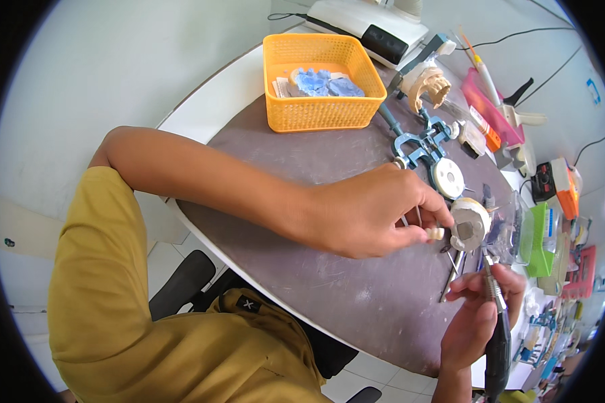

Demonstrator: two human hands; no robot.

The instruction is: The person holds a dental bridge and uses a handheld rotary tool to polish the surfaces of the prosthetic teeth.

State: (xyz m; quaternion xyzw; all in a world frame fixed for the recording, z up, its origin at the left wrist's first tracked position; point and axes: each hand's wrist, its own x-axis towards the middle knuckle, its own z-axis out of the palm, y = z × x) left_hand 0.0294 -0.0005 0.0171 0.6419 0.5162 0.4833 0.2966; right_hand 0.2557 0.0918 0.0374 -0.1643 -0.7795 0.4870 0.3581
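And here's the left hand (370,216), thumb and finger pinching the tooth piece (436,234) just left of the cast (476,218), one end jutting free, probably to leave it uncovered; below the cast, the right hand (476,319), its grip wrapped pen-fashion around the handpiece (498,342), likely for fine control; basket (319,115) up and left of the cast, seemingly leaving the hands room

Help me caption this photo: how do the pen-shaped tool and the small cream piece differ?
The pen-shaped tool is long, black and silver; the cream piece is short and pale. The right hand holds the pen-shaped tool; the left hand holds the cream piece. Both are in hand.
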